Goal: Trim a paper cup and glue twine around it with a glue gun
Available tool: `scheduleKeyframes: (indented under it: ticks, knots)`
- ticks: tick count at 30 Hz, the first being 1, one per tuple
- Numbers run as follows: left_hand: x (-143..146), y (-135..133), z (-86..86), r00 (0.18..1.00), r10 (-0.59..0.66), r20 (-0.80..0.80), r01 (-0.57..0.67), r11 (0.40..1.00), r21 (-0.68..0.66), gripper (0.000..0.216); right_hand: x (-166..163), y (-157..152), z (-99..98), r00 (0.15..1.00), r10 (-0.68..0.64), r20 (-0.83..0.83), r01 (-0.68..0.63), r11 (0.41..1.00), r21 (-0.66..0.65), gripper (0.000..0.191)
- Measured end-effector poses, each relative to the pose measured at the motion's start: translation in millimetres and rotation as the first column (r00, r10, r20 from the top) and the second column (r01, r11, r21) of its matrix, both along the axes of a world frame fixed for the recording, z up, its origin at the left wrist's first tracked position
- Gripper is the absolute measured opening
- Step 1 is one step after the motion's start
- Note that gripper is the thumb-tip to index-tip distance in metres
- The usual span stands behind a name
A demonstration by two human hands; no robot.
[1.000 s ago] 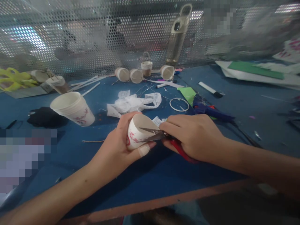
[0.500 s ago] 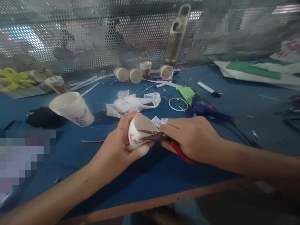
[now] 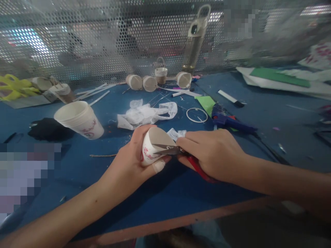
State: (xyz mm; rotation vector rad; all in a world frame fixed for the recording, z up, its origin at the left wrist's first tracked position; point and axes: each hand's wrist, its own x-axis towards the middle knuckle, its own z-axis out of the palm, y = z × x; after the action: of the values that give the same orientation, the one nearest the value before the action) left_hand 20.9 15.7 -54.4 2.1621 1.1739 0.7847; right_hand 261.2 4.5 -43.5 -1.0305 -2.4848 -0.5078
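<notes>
My left hand is wrapped round a white paper cup with a red print, held on its side with its mouth facing right. A plaster covers my left thumb tip. My right hand grips red-handled scissors; their metal blades straddle the wall of the cup at its rim. Both hands hover just above the blue table, close to its front edge.
A stack of white cups lies tilted at left beside a black cloth. White lace, a paper ring, a blue glue gun, a marker, cut cup pieces and a bottle sit behind. A mesh screen backs the table.
The scissor blades have closed a little on the cup wall, and my left hand has turned the cup slightly. Nothing else on the table has moved.
</notes>
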Motion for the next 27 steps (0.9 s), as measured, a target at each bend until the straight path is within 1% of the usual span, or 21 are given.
scheduleKeyframes:
  ticks: [4, 9, 16, 20, 22, 24, 27]
  knots:
    - [-1, 0, 1.8, 1.000, 0.001, 0.025, -0.001, 1.000, -0.018, 0.062, -1, 0, 1.1, 1.000, 0.013, -0.002, -0.013, 1.000, 0.013, 0.020]
    - [0, 1, 3.0, 0.999, 0.011, 0.045, -0.008, 0.997, -0.077, 0.064, -3, 2, 1.4, 1.000, -0.010, -0.003, 0.009, 1.000, -0.017, 0.016]
    - [1, 0, 2.6, 0.999, 0.034, -0.018, -0.034, 0.999, -0.022, 0.064, -1, 0, -1.4, 1.000, 0.008, -0.012, -0.008, 1.000, -0.013, 0.021]
    - [1, -1, 3.7, 0.998, 0.060, -0.034, -0.061, 0.998, -0.033, 0.064, -2, -1, -2.9, 1.000, -0.007, -0.012, 0.007, 1.000, -0.019, 0.022]
    - [1, 0, 3.9, 0.998, 0.066, -0.018, -0.067, 0.996, -0.051, 0.065, -2, -1, -2.8, 1.000, -0.012, -0.018, 0.012, 1.000, -0.019, 0.022]
    - [1, 1, 4.8, 0.998, 0.056, 0.029, -0.054, 0.995, -0.082, 0.068, -2, 0, -2.4, 1.000, -0.013, -0.024, 0.013, 1.000, -0.020, 0.022]
    - [0, 1, 10.5, 0.990, 0.009, 0.139, 0.022, 0.976, -0.218, 0.069, 0, 3, -1.8, 1.000, 0.006, -0.027, -0.006, 1.000, -0.013, 0.023]
